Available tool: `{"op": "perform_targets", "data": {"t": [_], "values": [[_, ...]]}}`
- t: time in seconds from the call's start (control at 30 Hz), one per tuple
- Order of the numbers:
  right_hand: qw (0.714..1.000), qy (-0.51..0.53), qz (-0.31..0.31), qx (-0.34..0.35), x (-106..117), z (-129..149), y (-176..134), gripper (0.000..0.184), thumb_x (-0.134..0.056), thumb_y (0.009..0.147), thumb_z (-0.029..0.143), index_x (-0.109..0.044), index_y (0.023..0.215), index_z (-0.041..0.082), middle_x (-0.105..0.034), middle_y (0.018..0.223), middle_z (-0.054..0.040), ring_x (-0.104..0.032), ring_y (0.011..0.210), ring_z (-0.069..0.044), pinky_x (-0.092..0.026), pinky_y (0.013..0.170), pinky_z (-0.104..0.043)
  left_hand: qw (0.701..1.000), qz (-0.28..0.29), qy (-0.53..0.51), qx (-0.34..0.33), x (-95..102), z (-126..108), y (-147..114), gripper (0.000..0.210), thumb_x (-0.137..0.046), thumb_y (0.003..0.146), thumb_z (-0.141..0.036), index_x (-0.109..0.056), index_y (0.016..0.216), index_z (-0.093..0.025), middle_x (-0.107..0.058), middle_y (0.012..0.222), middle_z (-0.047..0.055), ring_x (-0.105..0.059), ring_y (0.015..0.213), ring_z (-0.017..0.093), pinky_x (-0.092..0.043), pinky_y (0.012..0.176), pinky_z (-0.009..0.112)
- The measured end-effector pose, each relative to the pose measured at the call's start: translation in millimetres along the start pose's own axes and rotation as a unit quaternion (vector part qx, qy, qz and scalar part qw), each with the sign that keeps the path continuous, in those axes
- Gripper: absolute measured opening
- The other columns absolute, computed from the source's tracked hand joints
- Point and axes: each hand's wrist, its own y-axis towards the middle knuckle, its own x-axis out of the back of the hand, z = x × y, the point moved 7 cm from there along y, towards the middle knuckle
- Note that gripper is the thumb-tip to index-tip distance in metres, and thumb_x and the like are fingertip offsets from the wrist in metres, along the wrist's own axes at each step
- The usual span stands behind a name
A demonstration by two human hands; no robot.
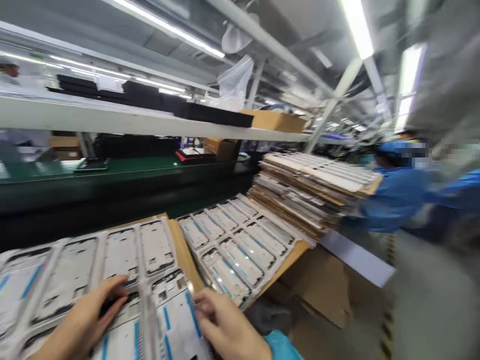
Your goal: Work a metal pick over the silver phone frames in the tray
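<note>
A white plastic tray [144,287] in front of me holds phone middle frames in its pockets. My left hand [84,317] has its thumb and fingers closed at the top end of one phone frame [122,342] with blue strips. My right hand [228,322] is closed on the right edge of another blue-striped phone frame [178,312], which sits at the tray's near right corner. Part of each frame runs out of view at the bottom. Plain frames without blue strips, such as this phone frame [155,245], fill the tray's back row.
A second tray of phone frames [232,245] lies on cardboard to the right. Behind it rises a tall stack of trays and cardboard [300,195]. A white shelf [150,122] crosses above a green-topped line [138,172]. People in blue [401,195] are at the right.
</note>
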Motion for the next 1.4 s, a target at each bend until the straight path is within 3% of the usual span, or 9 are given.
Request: {"op": "perform_targets", "data": {"t": [0.07,0.13,0.3,0.4,0.6,0.73,0.87,1.07,1.4], "values": [[0.998,0.061,0.019,-0.016,-5,-1,1,0.022,-0.048,0.081,0.034,-0.055,0.092,0.016,-0.048,0.067,0.0014,-0.047,0.065,-0.017,-0.036,0.063,-0.026,0.998,0.039,-0.056,-0.009,8.7,-28,7,0.034,-0.047,0.089,-0.043,-0.061,0.114,-0.023,-0.074,0.086,0.002,-0.072,0.078,0.018,-0.059,0.075,0.025],[0.995,0.08,0.035,-0.039,-9,-3,4,0.027,-0.046,0.08,0.043,-0.051,0.084,0.017,-0.046,0.068,0.0007,-0.047,0.066,-0.017,-0.035,0.061,-0.026,0.996,0.061,-0.071,0.006,11.8,-40,11,0.032,-0.046,0.09,-0.036,-0.06,0.115,-0.022,-0.073,0.091,0.003,-0.07,0.083,0.018,-0.058,0.08,0.027],[0.996,-0.03,0.056,-0.057,-12,1,5,0.03,-0.04,0.078,0.048,-0.04,0.066,0.02,-0.04,0.061,0.0005,-0.042,0.06,-0.016,-0.027,0.056,-0.028,0.994,0.071,-0.078,-0.001,11.7,-44,7,0.029,-0.046,0.091,-0.026,-0.058,0.117,-0.021,-0.069,0.09,0.002,-0.066,0.082,0.017,-0.055,0.081,0.028],[0.995,-0.068,0.041,-0.058,0,3,6,0.031,-0.039,0.08,0.048,-0.039,0.065,0.021,-0.039,0.056,0.001,-0.04,0.056,-0.016,-0.025,0.055,-0.028,0.994,0.06,-0.089,-0.034,11.2,-46,6,0.026,-0.048,0.093,-0.021,-0.056,0.118,-0.023,-0.067,0.088,-0.001,-0.065,0.079,0.014,-0.054,0.079,0.024],[0.999,0.0,0.023,-0.045,34,5,4,0.041,-0.042,0.089,0.055,-0.035,0.066,0.021,-0.032,0.063,0.0027,-0.039,0.061,-0.016,-0.03,0.057,-0.026,0.991,0.043,-0.076,-0.098,14.8,-57,7,0.02,-0.048,0.096,-0.019,-0.054,0.115,-0.024,-0.066,0.092,0.0,-0.064,0.081,0.015,-0.053,0.077,0.025],[0.998,-0.005,0.054,-0.019,13,23,4,0.035,-0.04,0.091,0.048,-0.037,0.068,0.021,-0.034,0.061,0.0028,-0.039,0.059,-0.015,-0.027,0.054,-0.026,0.991,0.051,-0.064,-0.107,15.1,-59,7,0.018,-0.049,0.097,-0.018,-0.054,0.114,-0.023,-0.064,0.093,0.0,-0.063,0.081,0.015,-0.053,0.076,0.026],[0.994,-0.091,0.057,-0.001,-11,24,5,0.028,-0.041,0.086,0.04,-0.036,0.066,0.021,-0.037,0.055,0.0022,-0.038,0.054,-0.015,-0.022,0.053,-0.027,0.99,0.049,-0.066,-0.114,15.2,-60,7,0.02,-0.048,0.097,-0.016,-0.052,0.115,-0.023,-0.064,0.093,0.0,-0.063,0.081,0.015,-0.052,0.075,0.026],[0.99,-0.126,0.056,-0.022,1,-11,-3,0.035,-0.034,0.09,0.047,-0.033,0.065,0.022,-0.038,0.057,0.0015,-0.037,0.054,-0.016,-0.023,0.053,-0.028,0.99,0.047,-0.056,-0.121,15.9,-65,7,0.019,-0.048,0.095,-0.013,-0.053,0.111,-0.022,-0.063,0.091,0.0,-0.061,0.081,0.016,-0.051,0.074,0.026],[0.993,-0.108,0.043,0.01,-7,4,-1,0.031,-0.039,0.094,0.037,-0.036,0.068,0.021,-0.04,0.055,0.0034,-0.04,0.053,-0.015,-0.023,0.053,-0.027,0.99,0.043,-0.08,-0.109,16.9,-62,8,0.018,-0.052,0.095,-0.015,-0.054,0.11,-0.023,-0.063,0.087,-0.002,-0.062,0.077,0.014,-0.05,0.07,0.023]]}}
